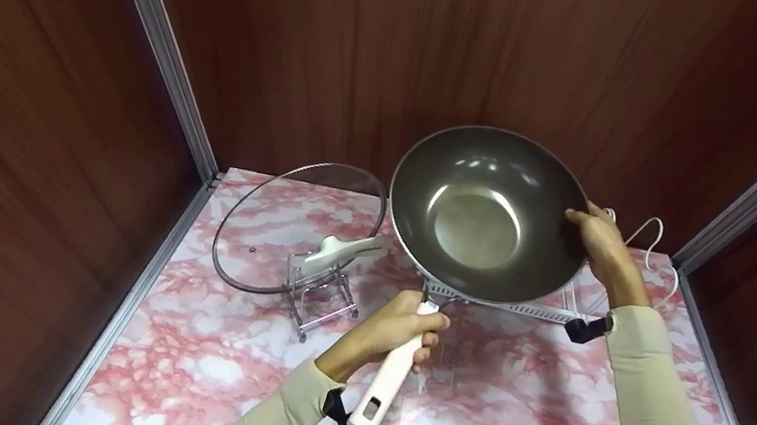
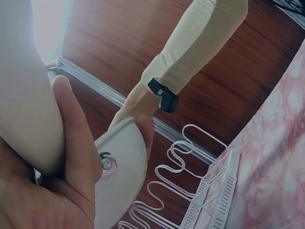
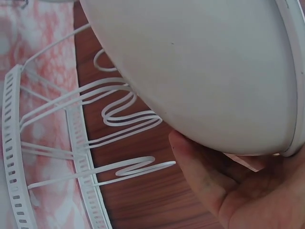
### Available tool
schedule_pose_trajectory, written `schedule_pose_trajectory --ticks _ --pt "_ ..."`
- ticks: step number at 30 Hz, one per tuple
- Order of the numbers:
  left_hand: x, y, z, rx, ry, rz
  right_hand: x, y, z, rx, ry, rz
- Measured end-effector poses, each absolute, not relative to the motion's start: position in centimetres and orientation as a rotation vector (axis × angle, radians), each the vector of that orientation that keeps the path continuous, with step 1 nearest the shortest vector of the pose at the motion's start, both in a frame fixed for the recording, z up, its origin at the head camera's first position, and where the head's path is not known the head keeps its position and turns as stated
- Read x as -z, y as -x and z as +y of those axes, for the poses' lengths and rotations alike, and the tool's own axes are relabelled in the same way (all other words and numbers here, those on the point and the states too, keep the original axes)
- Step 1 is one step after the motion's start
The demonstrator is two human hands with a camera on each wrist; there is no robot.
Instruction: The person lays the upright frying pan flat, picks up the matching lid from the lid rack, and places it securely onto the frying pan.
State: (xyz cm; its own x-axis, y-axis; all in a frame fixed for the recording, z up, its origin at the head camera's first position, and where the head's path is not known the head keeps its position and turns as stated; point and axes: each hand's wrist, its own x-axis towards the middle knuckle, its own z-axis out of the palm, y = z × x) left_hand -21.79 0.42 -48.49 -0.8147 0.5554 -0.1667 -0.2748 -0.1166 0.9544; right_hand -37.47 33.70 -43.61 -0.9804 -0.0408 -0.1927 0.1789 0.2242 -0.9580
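A deep wok [image 1: 480,221], dark inside and off-white outside, is held tilted above a white wire rack [image 1: 530,310]. My left hand [image 1: 406,327] grips its cream handle [image 1: 390,381] close to the pan. At the far right rim my right hand [image 1: 605,241] pinches the edge, thumb on the inside. In the right wrist view, the wok's pale outer wall [image 3: 205,71] rests against the fingers of that hand [image 3: 228,191]. The left wrist view shows the handle [image 2: 28,95] large beside the left hand [image 2: 71,157].
A glass lid [image 1: 270,226] with a white knob leans in a small chrome stand [image 1: 322,302] at the left. Wavy wires of the rack [image 2: 176,186] rise beneath and right of the wok. Brown wood-grain panels enclose the red-and-white marbled table [image 1: 211,361] at back and sides.
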Motion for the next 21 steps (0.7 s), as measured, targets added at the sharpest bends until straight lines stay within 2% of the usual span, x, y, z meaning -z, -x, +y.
schedule_pose_trajectory --ticks 7,14,21 --pt "48.5 21.9 -0.1 -1.956 -0.318 1.625 43.5 37.2 34.0 1.866 -0.063 2.213" --pt "48.6 21.9 -0.6 -1.913 -0.320 1.660 43.3 36.6 34.2 1.937 -0.174 2.074" --pt "48.6 22.0 -1.2 -1.877 -0.334 1.650 43.5 35.9 34.6 2.059 -0.158 2.042"
